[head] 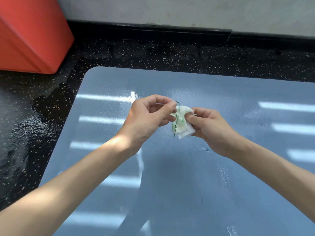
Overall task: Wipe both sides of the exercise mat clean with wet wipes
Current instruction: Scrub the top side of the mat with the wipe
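Note:
A blue exercise mat lies flat on the floor and fills most of the view, shiny with wet streaks. Above its middle I hold a folded white wet wipe stained green. My right hand pinches the wipe from the right side. My left hand pinches a thin dark green thread that hangs down across the wipe. Both hands are raised off the mat.
The floor around the mat is black with white speckles and wet at the left. An orange-red box stands at the far left corner. A grey wall with a black skirting runs along the back.

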A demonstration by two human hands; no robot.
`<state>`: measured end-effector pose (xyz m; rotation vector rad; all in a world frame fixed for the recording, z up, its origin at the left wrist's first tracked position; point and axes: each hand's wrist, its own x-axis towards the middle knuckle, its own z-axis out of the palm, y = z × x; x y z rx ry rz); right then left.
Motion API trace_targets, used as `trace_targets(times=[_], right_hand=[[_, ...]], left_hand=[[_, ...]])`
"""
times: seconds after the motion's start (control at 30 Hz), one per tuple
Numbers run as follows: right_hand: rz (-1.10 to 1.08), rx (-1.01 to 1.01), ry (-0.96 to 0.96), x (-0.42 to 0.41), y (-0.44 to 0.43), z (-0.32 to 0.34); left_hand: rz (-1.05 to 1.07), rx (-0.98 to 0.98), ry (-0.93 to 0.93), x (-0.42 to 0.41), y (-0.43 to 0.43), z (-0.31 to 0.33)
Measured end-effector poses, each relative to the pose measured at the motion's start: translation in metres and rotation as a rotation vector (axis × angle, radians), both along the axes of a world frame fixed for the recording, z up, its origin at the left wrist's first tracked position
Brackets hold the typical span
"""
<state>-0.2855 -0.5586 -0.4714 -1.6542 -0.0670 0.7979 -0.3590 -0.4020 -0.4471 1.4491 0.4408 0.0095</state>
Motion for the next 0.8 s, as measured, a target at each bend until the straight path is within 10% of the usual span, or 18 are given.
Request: trace_targets(times=[0.27, 0.8], right_hand=[[0.055, -0.065, -0.085, -0.005, -0.001, 0.001], [0.053, 0.122, 0.072, -0.006, -0.004, 0.010]], left_hand=[[-0.085, -0.048, -0.008, 0.004, -0.010, 0.018], [-0.108, 0.662, 0.063, -0.004, -0.006, -0.011]])
